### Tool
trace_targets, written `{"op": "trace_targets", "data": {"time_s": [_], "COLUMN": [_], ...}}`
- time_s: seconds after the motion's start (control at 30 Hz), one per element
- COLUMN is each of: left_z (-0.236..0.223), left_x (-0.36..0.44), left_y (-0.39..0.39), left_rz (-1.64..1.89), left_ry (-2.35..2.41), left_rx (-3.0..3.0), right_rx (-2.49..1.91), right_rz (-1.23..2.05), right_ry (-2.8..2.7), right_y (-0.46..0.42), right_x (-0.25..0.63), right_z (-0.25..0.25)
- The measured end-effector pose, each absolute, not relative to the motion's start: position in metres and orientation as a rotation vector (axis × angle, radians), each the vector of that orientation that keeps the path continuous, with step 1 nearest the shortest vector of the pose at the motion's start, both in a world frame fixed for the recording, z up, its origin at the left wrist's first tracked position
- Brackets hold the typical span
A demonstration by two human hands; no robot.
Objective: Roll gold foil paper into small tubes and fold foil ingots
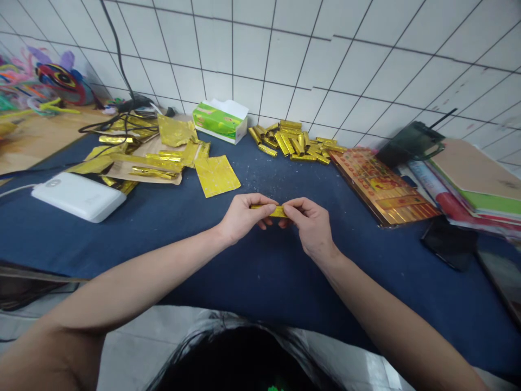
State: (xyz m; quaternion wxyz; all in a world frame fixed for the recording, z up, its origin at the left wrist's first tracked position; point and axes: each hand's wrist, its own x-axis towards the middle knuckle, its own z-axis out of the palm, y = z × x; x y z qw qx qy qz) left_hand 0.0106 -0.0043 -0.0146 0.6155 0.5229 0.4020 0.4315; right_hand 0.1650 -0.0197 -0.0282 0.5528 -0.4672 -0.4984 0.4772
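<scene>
Between my two hands is a narrow strip of folded or rolled gold foil paper (278, 212), held level above the dark blue cloth (260, 266). My left hand (247, 214) pinches its left end between thumb and fingers. At the other end, my right hand (310, 221) grips it the same way, and the fingertips partly hide the strip. A flat square sheet of gold paper (217, 176) lies just beyond my left hand. Farther back, against the tiled wall, a pile of small gold paper rolls (290, 142) rests on the cloth.
On the left are a white power bank (79, 195), black cables (128, 111) and loose gold sheets (177, 132). A green tissue box (220, 120) stands by the wall. To the right lie an orange-gold booklet (386, 187), a dark mug (409, 142), stacked papers (480, 168) and a black phone (449, 241).
</scene>
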Motion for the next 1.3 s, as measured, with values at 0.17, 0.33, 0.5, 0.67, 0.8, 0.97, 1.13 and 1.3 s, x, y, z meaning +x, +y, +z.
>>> {"op": "trace_targets", "data": {"time_s": [0.17,0.33,0.5,0.67,0.8,0.97,1.13,1.3], "left_z": [-0.016,-0.019,-0.019,-0.018,-0.017,-0.016,-0.017,-0.021], "left_x": [0.009,0.007,0.006,0.005,0.005,0.006,0.006,0.007], "left_y": [-0.002,0.002,0.004,0.005,0.005,0.004,0.004,0.005], "left_rz": [1.059,1.075,1.124,1.115,1.13,1.1,1.057,1.024], "left_ry": [0.942,0.927,0.96,0.963,0.983,0.981,0.995,0.974], "left_rx": [1.215,1.246,1.267,1.282,1.298,1.285,1.219,1.186], "right_rx": [-1.094,-1.114,-1.098,-1.096,-1.08,-1.12,-1.148,-1.215], "right_rz": [1.163,1.116,1.071,1.081,1.086,1.116,1.153,1.137], "right_ry": [-1.184,-1.218,-1.205,-1.201,-1.187,-1.197,-1.193,-1.249], "right_y": [-0.019,-0.017,-0.017,-0.018,-0.018,-0.018,-0.019,-0.02], "right_x": [0.162,0.164,0.165,0.164,0.164,0.165,0.165,0.168], "right_z": [-0.028,-0.033,-0.036,-0.037,-0.037,-0.038,-0.039,-0.04]}}
